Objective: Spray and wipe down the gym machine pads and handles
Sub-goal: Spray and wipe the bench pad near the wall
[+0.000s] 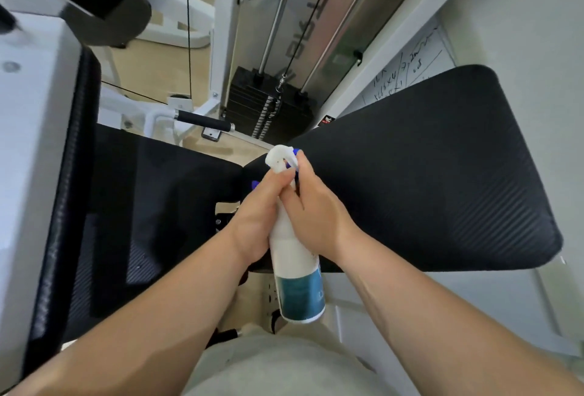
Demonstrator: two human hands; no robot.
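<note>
A white spray bottle [297, 269] with a teal label and a white trigger head is held upright in front of me. My left hand [262, 209] grips its neck from the left. My right hand [313, 206] wraps the neck from the right, its fingers reaching up at the trigger by the blue nozzle tip. Behind the bottle lies the large black seat pad [442, 174] on the right. A black back pad [132, 206] spreads out on the left. A black foam handle [202, 120] sticks out of the white frame beyond the pads.
The black weight stack [268, 108] with chrome guide rods and a cable stands straight ahead. White machine frame [34, 111] fills the left edge, with another black pad [104, 0] at the top left. A whiteboard [407, 73] with writing leans behind the seat pad.
</note>
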